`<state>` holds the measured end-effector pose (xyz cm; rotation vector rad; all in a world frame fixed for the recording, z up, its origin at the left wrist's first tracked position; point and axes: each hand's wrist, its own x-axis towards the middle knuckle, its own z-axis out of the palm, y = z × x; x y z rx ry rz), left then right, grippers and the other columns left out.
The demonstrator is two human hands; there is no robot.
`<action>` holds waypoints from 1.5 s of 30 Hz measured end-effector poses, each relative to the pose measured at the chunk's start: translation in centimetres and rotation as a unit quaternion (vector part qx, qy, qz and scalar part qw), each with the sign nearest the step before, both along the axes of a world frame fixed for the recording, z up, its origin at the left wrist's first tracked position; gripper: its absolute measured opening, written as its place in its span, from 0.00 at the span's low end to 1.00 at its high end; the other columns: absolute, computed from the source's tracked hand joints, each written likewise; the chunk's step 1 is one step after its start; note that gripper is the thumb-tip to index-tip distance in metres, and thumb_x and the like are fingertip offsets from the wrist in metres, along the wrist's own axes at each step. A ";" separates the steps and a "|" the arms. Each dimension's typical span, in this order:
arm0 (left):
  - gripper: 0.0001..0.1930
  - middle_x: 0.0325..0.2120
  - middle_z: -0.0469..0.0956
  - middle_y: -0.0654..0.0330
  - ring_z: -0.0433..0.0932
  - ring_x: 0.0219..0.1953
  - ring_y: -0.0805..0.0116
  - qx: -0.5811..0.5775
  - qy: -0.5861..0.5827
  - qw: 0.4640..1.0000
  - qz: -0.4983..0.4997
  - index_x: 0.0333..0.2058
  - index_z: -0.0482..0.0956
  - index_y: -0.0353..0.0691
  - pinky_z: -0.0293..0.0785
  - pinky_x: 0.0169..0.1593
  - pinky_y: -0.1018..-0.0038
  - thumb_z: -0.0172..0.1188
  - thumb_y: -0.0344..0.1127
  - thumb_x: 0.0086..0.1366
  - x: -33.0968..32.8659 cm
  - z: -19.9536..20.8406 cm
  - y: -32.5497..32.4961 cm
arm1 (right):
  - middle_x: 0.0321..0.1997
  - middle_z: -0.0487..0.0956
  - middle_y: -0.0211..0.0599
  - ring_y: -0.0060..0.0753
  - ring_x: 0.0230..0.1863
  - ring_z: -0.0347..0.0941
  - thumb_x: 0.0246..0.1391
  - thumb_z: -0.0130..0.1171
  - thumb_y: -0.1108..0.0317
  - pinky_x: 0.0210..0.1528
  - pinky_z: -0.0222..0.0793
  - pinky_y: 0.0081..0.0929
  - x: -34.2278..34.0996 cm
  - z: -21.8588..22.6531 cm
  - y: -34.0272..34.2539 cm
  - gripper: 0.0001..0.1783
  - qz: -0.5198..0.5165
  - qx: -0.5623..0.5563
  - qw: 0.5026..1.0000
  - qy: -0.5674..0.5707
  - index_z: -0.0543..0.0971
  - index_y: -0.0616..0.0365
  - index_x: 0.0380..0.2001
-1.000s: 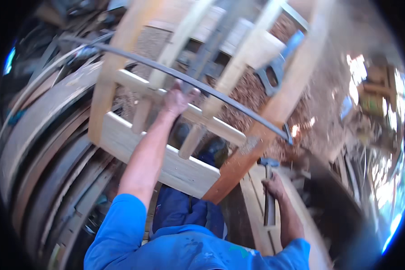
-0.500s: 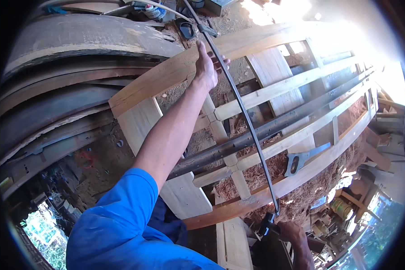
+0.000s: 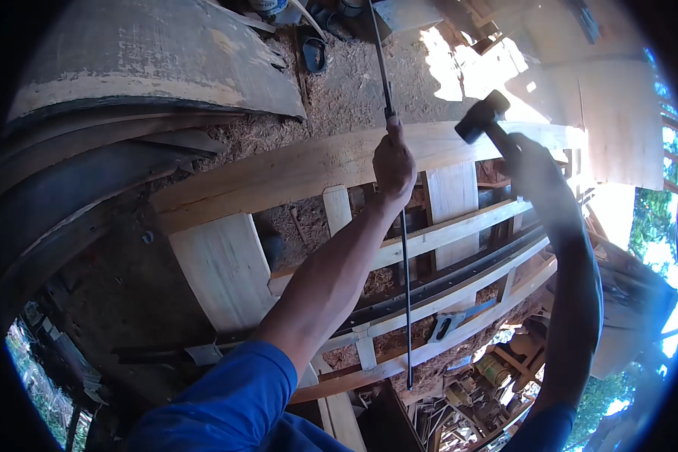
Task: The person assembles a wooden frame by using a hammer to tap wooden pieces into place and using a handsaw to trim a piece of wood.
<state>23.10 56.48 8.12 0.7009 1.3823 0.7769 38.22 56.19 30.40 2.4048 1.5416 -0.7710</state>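
Note:
A long bar clamp (image 3: 408,301) lies across a pale wooden frame (image 3: 279,177) with a curved far rail and several slats. My left hand (image 3: 395,167) is closed round the clamp's bar, just beside the far rail. My right hand (image 3: 533,167) grips the handle of a hammer (image 3: 479,119). The hammer's dark, blocky head is raised over the right part of the far rail, apart from the wood. A handsaw (image 3: 448,324) with a grey handle rests by the near rail of the frame.
Large curved grey boards (image 3: 151,60) are stacked at the left. A dark slipper (image 3: 313,54) lies on the shavings-strewn floor beyond the frame. Along the frame's middle runs a dark perforated bar (image 3: 429,286). Wood scraps (image 3: 459,407) lie at the near right.
My left hand has gone from spread beside the bar to closed round it. My right hand has swung the hammer from the near edge up to the far right. The view has shifted.

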 end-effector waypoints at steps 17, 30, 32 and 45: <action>0.37 0.20 0.76 0.44 0.77 0.24 0.49 -0.048 -0.005 0.999 -0.002 0.32 0.77 0.32 0.68 0.30 0.54 0.35 0.65 0.74 -2.2 1.8 0.3 | 0.24 0.74 0.34 0.26 0.18 0.71 0.46 0.59 0.74 0.17 0.67 0.27 -9.3 -5.9 20.3 0.18 0.225 -0.185 0.952 -0.095 0.76 0.58 0.44; 0.32 0.21 0.77 0.42 0.78 0.26 0.38 0.002 0.025 0.999 0.023 0.34 0.76 0.35 0.69 0.31 0.49 0.36 0.59 0.75 -1.7 1.3 0.2 | 0.44 0.81 0.44 0.45 0.48 0.80 0.48 0.62 0.70 0.49 0.76 0.43 -10.1 -7.7 20.1 0.21 0.431 -0.259 0.837 -0.216 0.75 0.58 0.48; 0.31 0.22 0.78 0.40 0.78 0.28 0.37 -0.030 0.011 0.999 -0.016 0.34 0.76 0.34 0.70 0.33 0.48 0.38 0.59 0.75 -2.1 1.2 0.2 | 0.38 0.82 0.46 0.42 0.39 0.83 0.50 0.62 0.70 0.38 0.80 0.40 -10.6 -6.0 22.0 0.20 0.330 -0.246 0.887 -0.210 0.75 0.59 0.48; 0.32 0.24 0.78 0.35 0.79 0.31 0.33 -0.001 -0.005 1.000 -0.001 0.35 0.75 0.31 0.71 0.32 0.47 0.38 0.59 0.75 -2.1 0.8 -0.4 | 0.40 0.81 0.51 0.53 0.46 0.79 0.49 0.61 0.69 0.49 0.75 0.47 -7.7 -9.0 16.6 0.19 0.364 -0.242 0.883 -0.169 0.72 0.61 0.45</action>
